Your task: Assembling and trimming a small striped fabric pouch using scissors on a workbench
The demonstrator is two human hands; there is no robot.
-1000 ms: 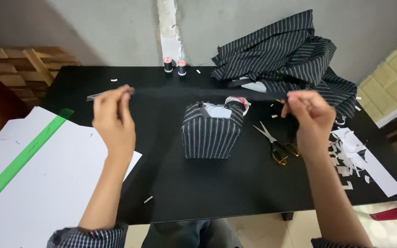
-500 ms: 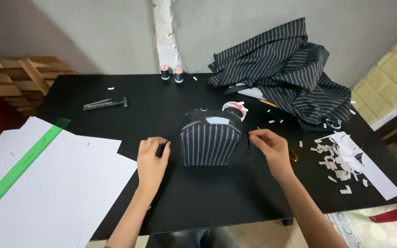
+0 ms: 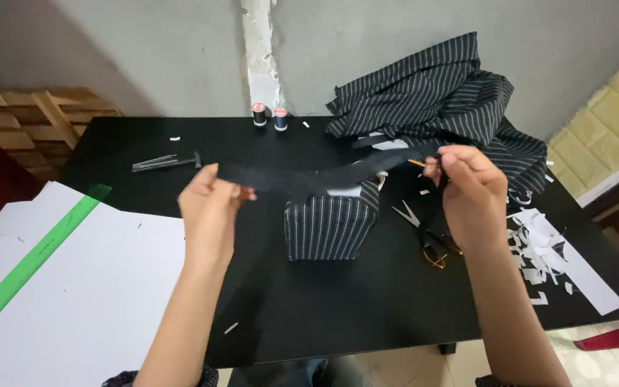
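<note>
Both hands hold a long black fabric strip (image 3: pixel 324 177) stretched in the air above the black table (image 3: pixel 367 301). My left hand (image 3: pixel 209 208) pinches its left end, and my right hand (image 3: pixel 471 190) pinches its right end. Under the strip stands a small box-shaped pouch of black pinstriped fabric (image 3: pixel 331 226), partly hidden by it.
Scissors (image 3: pixel 424 233) lie right of the pouch, under my right hand. Pinstriped cloth (image 3: pixel 431 97) is heaped at the back right, white paper scraps (image 3: pixel 546 251) at the right. Two thread spools (image 3: pixel 270 116) stand at the back. White sheets (image 3: pixel 80 287) with a green ruler (image 3: pixel 34 261) overlap the left edge.
Half a second ago both hands were low beside the pouch; they have risen and spread apart, stretching the black strip above it.
</note>
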